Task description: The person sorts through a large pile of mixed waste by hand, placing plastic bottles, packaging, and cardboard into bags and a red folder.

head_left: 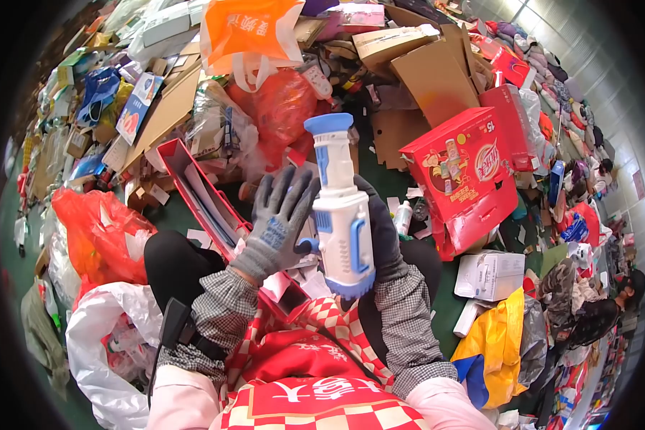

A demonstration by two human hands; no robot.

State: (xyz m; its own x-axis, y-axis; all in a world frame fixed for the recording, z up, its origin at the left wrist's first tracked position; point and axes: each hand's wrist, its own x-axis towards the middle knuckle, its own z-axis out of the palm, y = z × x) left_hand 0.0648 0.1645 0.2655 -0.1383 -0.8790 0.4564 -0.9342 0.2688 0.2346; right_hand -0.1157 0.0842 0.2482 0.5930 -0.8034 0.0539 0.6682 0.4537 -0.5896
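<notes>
One white-and-blue plastic toy was between the left hand, fingers spread, and the right hand, fingers too hidden behind it to read; its narrow end pointed away from the person, long axis near fore-and-aft; one red binder lay left of the fingers

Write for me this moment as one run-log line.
right hand: holds white-and-blue plastic toy | left hand: fingers spread beside it | nearby: red carton

White-and-blue toy, grey gloves, red-and-cream checked apron, orange-and-white bag
</notes>
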